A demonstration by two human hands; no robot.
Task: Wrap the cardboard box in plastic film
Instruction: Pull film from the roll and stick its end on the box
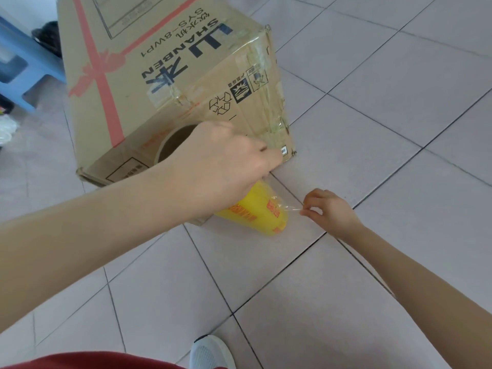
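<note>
A large brown cardboard box with a red ribbon print and black lettering lies on the tiled floor. Its near face has old clear tape and film on the right corner. In front of that face, my left hand grips the upper end of a yellow roll of plastic film with red print; the roll's cardboard core opening shows just behind the hand. To the roll's right, my right hand pinches the loose clear end of the film, pulled a short way off the roll.
A blue plastic stool stands at the far left beside the box, with dark items behind it. My white shoe shows at the bottom edge. Pale floor tiles with dark grout lines spread to the right and front.
</note>
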